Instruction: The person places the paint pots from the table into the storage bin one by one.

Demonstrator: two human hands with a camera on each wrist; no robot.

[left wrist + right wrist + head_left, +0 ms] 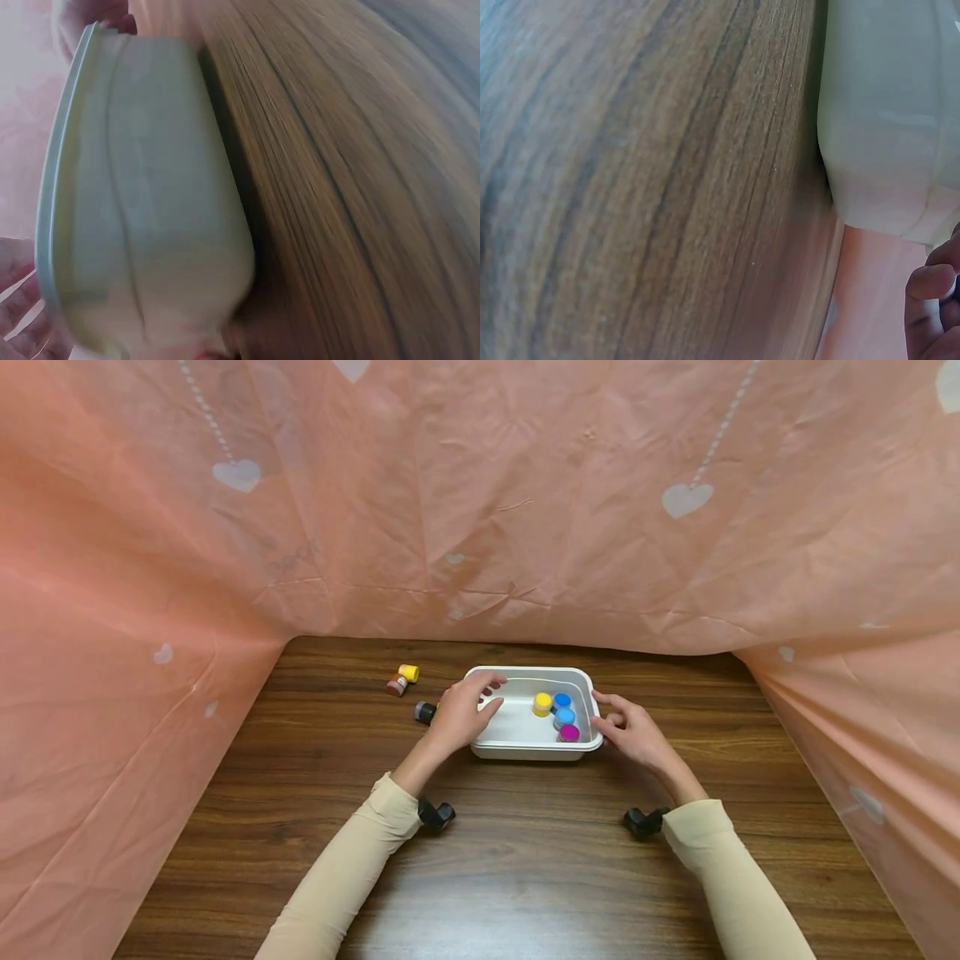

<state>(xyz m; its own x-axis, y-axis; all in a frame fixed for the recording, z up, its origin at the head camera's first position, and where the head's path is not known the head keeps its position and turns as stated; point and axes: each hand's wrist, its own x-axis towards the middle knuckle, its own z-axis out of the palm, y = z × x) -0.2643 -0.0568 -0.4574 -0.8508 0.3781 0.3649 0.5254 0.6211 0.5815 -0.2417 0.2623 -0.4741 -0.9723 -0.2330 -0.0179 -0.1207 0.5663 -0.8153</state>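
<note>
A white plastic tray (525,746) stands on the wooden table, with a yellow paint pot (542,704), a dark-blue one (562,701), a light-blue one (565,718) and a magenta one (568,733) gathered in its right half. My right hand (633,731) holds the tray's right rim between thumb and fingers, some of them curled in the right wrist view. Over the tray's left end hovers my left hand (461,710), thumb and fingers spread with nothing between them. It hides part of the left rim. Just left of it lies a dark pot (425,712), partly covered.
Beyond the left hand, a yellow pot (408,673) and a brown pot (397,685) lie side by side on the table (525,860). A pink cloth (525,527) with white hearts hangs round the back and both sides.
</note>
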